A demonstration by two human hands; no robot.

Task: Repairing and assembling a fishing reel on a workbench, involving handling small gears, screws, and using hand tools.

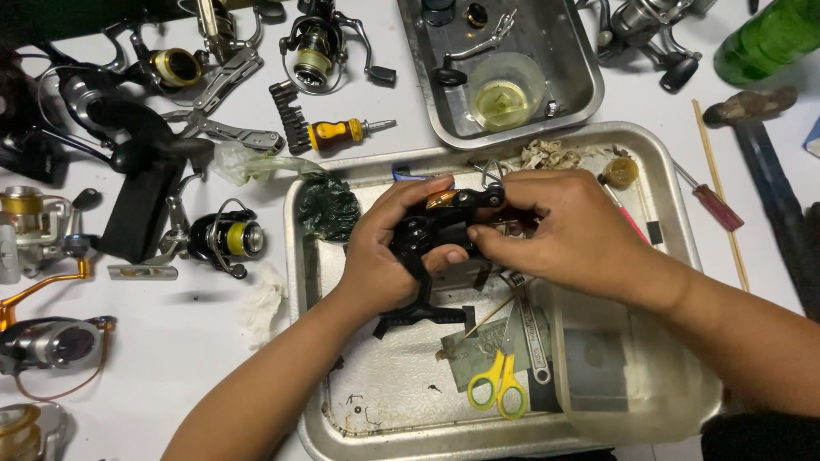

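Your two forearms come in from the bottom edge and meet over the large metal tray [675,222] in the middle of the white worktop [196,358]. Your left hand [380,252] is cupped under and around the black fishing reel body [436,232], palm turned toward you, with the thumb laid along its top and the fingers curled behind it. The reel's black foot [420,314] hangs down below that hand, just above the tray floor. Your right hand [559,224] reaches across from the right, wrist bent slightly, fingers bunched and pinching at the right end of the reel body; what exactly lies between those fingertips is hidden.

So the reel is held in the air between both hands, over the upper middle of the tray.

In the tray below your hands lie yellow-handled scissors [498,388], a small wrench [534,341] and a cloudy plastic tub [632,367] at the right, under your right forearm. A dark crumpled rag [329,207] sits in the tray's upper left corner.

Left of the tray, a black reel with a yellow spool [229,237] rests on the worktop. A smaller tray [574,60] above holds a clear cup of yellowish liquid [504,90].
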